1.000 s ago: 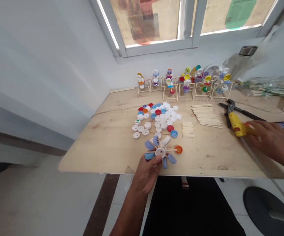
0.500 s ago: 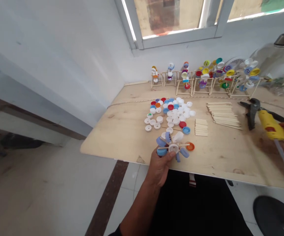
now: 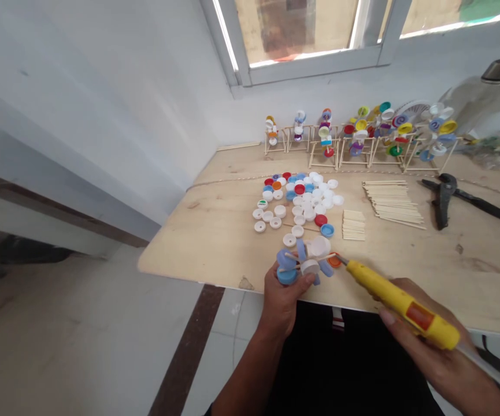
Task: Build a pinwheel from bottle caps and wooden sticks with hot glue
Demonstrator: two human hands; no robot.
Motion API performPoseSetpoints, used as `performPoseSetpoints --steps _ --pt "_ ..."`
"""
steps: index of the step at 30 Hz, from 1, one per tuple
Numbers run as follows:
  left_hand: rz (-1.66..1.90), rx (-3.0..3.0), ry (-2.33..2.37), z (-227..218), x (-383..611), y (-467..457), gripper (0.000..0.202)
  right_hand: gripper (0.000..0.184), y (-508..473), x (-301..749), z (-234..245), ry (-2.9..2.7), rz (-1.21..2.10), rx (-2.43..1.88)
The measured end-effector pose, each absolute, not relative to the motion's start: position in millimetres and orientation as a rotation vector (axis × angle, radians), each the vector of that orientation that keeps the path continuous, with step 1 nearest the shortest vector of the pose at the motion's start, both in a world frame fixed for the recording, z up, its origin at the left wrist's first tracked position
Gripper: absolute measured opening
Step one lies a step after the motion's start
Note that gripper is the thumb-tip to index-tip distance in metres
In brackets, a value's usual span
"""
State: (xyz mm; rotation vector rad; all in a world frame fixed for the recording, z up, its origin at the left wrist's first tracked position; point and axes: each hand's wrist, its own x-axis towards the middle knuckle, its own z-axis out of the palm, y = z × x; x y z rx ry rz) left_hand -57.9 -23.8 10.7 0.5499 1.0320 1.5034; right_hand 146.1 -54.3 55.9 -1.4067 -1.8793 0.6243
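Note:
My left hand (image 3: 282, 297) is closed around a bottle-cap wheel (image 3: 310, 266), a ring of blue and white caps joined by thin sticks. It is held over the table's front edge. A yellow hot glue gun (image 3: 399, 300) is in my right hand (image 3: 432, 341), its tip close to the end of a stick that sticks out on the wheel's right side. I cannot tell whether tip and stick touch. An orange cap (image 3: 334, 260) is partly hidden behind the stick and the tip. A clear glue stick (image 3: 492, 370) projects from the gun's rear.
Loose caps (image 3: 308, 199) are spread over the wooden table (image 3: 206, 231). Short sticks (image 3: 354, 225) and longer sticks (image 3: 392, 202) lie in piles beside black-handled cutters (image 3: 444, 196). Several finished cap wheels on stick frames (image 3: 325, 153) line the wall, near a clear jar (image 3: 470, 104).
My right hand has brought the glue gun leftward from the table's right side to the wheel. My left hand still grips the wheel, which is tilted slightly differently.

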Motion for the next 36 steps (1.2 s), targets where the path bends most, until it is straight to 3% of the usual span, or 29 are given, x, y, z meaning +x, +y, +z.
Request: performPoseSetpoints --steps 11,36 --pt "1.505 0.565 1.061 10 -60 -24 0.040 0.014 -57 136 38 -1.985 0.561 -1.399" --pt "1.487 0.620 1.077 12 -61 -21 0.042 0.020 -58 133 34 -1.829 0.469 -1.526"
